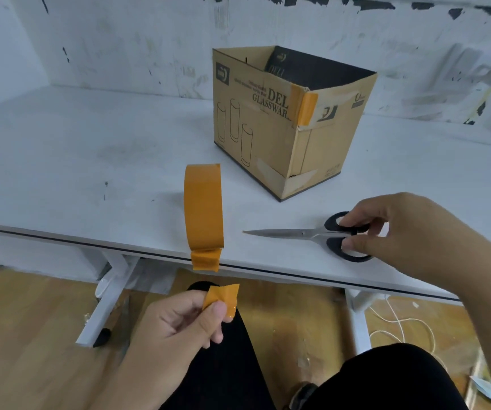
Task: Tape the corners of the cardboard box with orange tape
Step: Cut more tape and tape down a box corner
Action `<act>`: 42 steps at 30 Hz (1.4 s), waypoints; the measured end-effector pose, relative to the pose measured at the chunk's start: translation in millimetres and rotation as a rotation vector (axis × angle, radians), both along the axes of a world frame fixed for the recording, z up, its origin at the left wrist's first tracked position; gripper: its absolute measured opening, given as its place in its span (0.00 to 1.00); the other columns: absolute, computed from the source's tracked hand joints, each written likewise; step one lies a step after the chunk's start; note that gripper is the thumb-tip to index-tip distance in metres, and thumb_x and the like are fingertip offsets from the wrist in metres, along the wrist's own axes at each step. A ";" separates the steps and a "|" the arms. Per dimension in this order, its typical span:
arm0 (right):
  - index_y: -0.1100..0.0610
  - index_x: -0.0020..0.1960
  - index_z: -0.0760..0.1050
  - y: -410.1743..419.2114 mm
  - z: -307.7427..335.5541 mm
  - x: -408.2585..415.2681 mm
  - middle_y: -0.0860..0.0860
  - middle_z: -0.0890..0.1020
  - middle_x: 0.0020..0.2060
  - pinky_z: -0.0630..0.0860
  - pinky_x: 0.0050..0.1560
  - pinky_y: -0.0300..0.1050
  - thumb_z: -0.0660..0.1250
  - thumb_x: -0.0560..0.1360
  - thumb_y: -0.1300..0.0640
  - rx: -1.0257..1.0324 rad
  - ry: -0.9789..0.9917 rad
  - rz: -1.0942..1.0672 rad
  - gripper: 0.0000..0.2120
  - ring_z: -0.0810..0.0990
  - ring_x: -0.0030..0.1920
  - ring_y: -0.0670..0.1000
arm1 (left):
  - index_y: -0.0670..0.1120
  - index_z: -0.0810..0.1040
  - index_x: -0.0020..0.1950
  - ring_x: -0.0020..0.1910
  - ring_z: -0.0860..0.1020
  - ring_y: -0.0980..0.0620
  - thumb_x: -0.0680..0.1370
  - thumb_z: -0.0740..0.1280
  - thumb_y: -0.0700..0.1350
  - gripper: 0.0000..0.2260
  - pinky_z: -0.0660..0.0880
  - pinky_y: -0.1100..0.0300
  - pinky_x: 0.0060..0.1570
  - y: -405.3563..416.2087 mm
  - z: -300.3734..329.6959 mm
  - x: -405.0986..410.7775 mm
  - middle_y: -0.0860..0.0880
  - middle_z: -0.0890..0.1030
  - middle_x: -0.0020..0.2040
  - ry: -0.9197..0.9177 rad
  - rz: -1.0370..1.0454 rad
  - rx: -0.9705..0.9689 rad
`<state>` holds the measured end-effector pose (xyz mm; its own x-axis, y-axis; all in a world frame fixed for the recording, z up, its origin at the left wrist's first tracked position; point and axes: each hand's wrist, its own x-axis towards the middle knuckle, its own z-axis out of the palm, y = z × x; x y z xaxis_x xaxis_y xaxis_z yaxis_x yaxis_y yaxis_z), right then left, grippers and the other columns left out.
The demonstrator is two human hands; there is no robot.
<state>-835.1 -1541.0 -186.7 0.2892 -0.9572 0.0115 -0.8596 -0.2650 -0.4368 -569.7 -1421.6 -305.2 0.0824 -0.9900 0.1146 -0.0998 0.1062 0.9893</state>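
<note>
An open cardboard box (256,113) printed with glassware drawings stands on the white table (75,161). One strip of orange tape (307,108) covers the upper part of its near corner. The roll of orange tape (203,207) stands on edge near the table's front, its loose end hanging over the edge. My left hand (179,324), below the table edge, pinches a short cut piece of orange tape (222,295) between thumb and fingers. My right hand (401,232) rests on the table with fingers on the black handles of closed scissors (306,233), blades pointing left.
A scuffed white wall runs behind the table. White table legs (105,300) and a white cord (401,324) are on the wooden floor below. My legs in black trousers (371,377) are under the front edge.
</note>
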 end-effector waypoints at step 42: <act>0.43 0.38 0.81 25.0 51.3 42.3 0.36 0.81 0.33 0.70 0.34 0.26 0.70 0.72 0.53 -0.282 -0.518 0.185 0.07 0.77 0.35 0.39 | 0.64 0.77 0.59 0.27 0.78 0.55 0.65 0.70 0.61 0.22 0.75 0.64 0.28 -42.6 145.5 -30.0 0.54 0.82 0.39 -0.215 0.042 -0.291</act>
<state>-792.9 -1516.1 -135.4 0.3395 -0.8311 0.4405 -0.4830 -0.5559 -0.6765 -599.7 -1464.2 -159.7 0.0654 -0.9096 0.4103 -0.3123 0.3719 0.8742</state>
